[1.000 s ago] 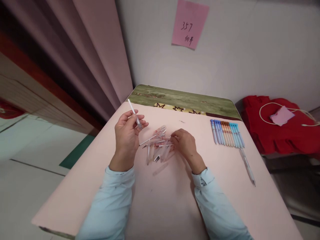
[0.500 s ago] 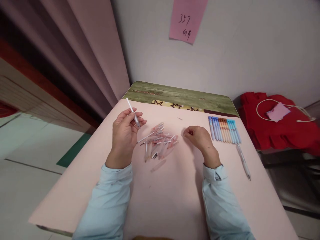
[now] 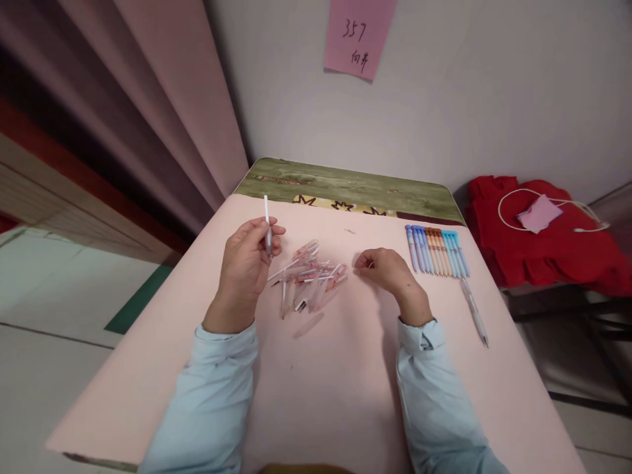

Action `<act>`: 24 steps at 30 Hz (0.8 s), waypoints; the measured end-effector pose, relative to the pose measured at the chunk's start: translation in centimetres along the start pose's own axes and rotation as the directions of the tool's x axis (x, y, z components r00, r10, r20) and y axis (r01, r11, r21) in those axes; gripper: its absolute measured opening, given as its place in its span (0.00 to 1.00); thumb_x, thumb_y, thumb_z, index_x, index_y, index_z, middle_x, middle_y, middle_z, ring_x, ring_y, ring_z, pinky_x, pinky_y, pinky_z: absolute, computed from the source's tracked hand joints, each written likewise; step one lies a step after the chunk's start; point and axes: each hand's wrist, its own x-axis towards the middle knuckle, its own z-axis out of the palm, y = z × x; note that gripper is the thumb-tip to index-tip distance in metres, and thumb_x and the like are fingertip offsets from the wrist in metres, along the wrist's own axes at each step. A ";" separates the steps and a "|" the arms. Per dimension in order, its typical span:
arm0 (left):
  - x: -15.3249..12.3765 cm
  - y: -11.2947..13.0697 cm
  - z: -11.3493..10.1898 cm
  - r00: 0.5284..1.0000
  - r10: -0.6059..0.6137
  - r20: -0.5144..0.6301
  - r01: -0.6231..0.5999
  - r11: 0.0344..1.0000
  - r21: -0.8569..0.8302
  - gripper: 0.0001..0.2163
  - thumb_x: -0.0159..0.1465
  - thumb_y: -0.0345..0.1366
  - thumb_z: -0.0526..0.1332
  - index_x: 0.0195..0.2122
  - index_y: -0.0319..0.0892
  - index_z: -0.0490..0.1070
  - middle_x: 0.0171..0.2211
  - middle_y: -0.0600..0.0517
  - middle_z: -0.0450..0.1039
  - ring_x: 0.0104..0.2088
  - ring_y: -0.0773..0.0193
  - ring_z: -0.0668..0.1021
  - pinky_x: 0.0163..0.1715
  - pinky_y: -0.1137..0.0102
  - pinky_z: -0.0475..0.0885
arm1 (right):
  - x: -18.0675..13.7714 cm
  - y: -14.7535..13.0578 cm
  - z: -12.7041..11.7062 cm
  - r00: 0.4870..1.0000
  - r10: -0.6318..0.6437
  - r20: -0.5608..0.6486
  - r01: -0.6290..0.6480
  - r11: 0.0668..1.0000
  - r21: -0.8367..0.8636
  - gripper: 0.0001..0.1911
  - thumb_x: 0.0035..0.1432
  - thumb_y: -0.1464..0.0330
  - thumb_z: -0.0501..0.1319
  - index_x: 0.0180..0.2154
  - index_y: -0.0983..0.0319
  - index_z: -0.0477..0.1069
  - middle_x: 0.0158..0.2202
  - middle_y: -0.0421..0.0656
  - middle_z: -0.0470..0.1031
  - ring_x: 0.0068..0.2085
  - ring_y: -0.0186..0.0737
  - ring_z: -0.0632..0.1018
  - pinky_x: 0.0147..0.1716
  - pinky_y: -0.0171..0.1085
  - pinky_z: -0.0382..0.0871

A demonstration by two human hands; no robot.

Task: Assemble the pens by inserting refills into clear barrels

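My left hand (image 3: 244,263) pinches a white pen refill (image 3: 267,214) whose lower end sits in a translucent grey front piece, held nearly upright above the table's left side. Right of it lies a loose pile of pen parts (image 3: 311,273): clear barrels with pink print, white refills and tips. One clear barrel (image 3: 309,325) rests apart, just in front of the pile. At the pile's right edge is my right hand (image 3: 388,268), thumb and fingers pressed together low over the table. Whatever those fingertips may hold is too small to make out.
A row of blue, orange and light-blue pens (image 3: 438,251) lies at the back right, with one clear pen (image 3: 474,313) below it. The pink-covered table (image 3: 326,408) meets a wall. A red cloth (image 3: 498,243) with a pink paper and cord is beyond the right edge.
My left hand has turned the refill from a slant to nearly upright. My right hand stays pinched at much the same place beside the pile. The whole view has shifted slightly.
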 end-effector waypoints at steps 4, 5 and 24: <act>-0.3 -0.1 0.3 1.000 0.005 0.028 -0.006 1.000 0.021 0.07 0.60 0.36 0.64 0.33 0.37 0.74 0.27 0.49 0.75 0.21 0.71 0.71 0.21 0.74 0.64 | -0.1 -0.4 0.2 0.998 -0.037 0.049 0.036 0.999 0.010 0.01 0.51 0.69 0.67 0.29 0.57 0.78 0.29 0.37 0.79 0.30 0.34 0.75 0.28 0.32 0.60; -0.4 0.0 0.3 1.000 0.005 0.030 -0.006 1.000 0.029 0.07 0.60 0.36 0.64 0.33 0.37 0.74 0.27 0.49 0.74 0.21 0.71 0.71 0.20 0.74 0.63 | -0.1 -0.5 0.3 0.997 -0.048 0.060 0.047 0.999 0.008 0.01 0.50 0.69 0.67 0.29 0.57 0.78 0.29 0.36 0.79 0.29 0.34 0.75 0.28 0.32 0.60; -0.3 0.0 0.0 0.999 0.014 0.038 -0.015 0.999 0.033 0.07 0.59 0.36 0.65 0.33 0.37 0.74 0.26 0.50 0.74 0.21 0.72 0.70 0.20 0.75 0.63 | 0.1 -6.3 5.4 0.879 -0.476 -0.017 0.473 0.877 -0.081 0.09 0.60 0.64 0.65 0.43 0.53 0.81 0.45 0.44 0.77 0.46 0.43 0.75 0.46 0.38 0.65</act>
